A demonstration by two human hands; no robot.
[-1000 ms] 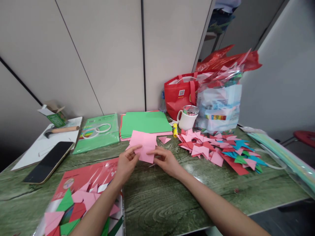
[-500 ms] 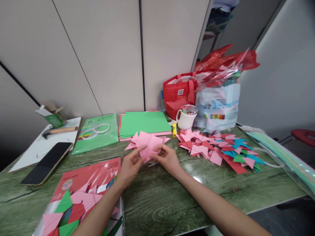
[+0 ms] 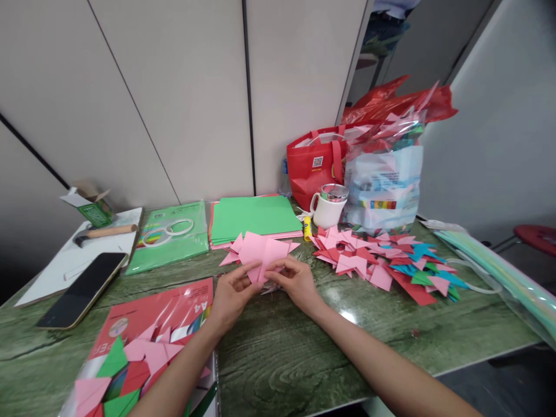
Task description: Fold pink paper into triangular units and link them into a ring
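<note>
Both my hands hold a pink paper sheet (image 3: 262, 251) lifted above the green wood-grain table (image 3: 304, 359). My left hand (image 3: 231, 293) pinches its lower left edge, and my right hand (image 3: 293, 280) pinches the lower right edge beside it. The sheet tilts up, with its lower corner between my fingertips. Small pink folded triangles (image 3: 230, 255) lie on the table just behind it. A stack of green paper sheets (image 3: 252, 217) sits farther back.
A heap of folded pink, red and blue paper shapes (image 3: 382, 263) lies to the right. A white mug (image 3: 328, 208), red bag (image 3: 315, 165) and plastic bag stand behind. A phone (image 3: 80, 289), hammer (image 3: 102, 233), tape rings and a paper pack (image 3: 143, 341) are on the left.
The pink sheet went from lying flatter near the table to being lifted and turned between both hands. My hands drew closer together on its lower corner.
</note>
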